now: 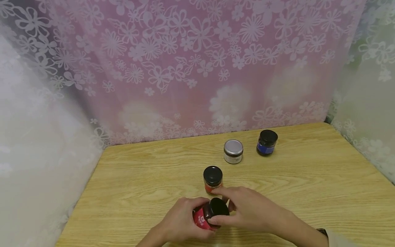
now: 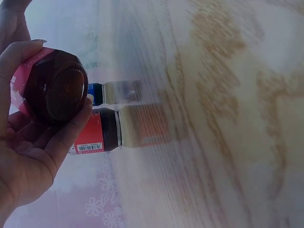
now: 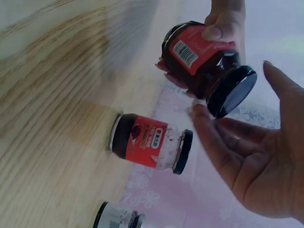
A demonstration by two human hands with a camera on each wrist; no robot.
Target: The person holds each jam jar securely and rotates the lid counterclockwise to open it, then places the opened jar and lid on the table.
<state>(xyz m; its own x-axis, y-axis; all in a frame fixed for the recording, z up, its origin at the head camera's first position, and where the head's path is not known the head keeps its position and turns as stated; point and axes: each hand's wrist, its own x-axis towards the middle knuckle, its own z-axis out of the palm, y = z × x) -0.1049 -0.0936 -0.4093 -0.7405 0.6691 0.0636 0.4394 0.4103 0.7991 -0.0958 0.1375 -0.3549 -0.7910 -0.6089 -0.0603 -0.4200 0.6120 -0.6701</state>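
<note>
Behind everything, a flowered curtain (image 1: pixel 185 51) is hanging over the far edge of a wood-grained bench (image 1: pixel 139 178). My left hand (image 1: pixel 188 219) is clamping the body of a red-labelled jar (image 1: pixel 209 210), which it is holding tilted above the near part of the bench. My right hand (image 1: pixel 251 207) is facing the jar's lid end, thumb and fingers apart; whether a fingertip is touching, I cannot tell. I am, it seems, steadying the jar between two hands; the next move is probably calling for a firm left hold and right fingers closing evenly about the lid. Beyond, a second red-labelled jar (image 1: pixel 213 180), a blue-labelled jar (image 1: pixel 267 142) and a silver-lidded jar (image 1: pixel 233 151) are standing upright. In the head view my right forefinger is overlapping the second jar; the right wrist view is showing a gap between them. Only the left wrist view is presenting the held jar's base (image 2: pixel 64 92); only the right wrist view, its barcode (image 3: pixel 185 53).
</note>
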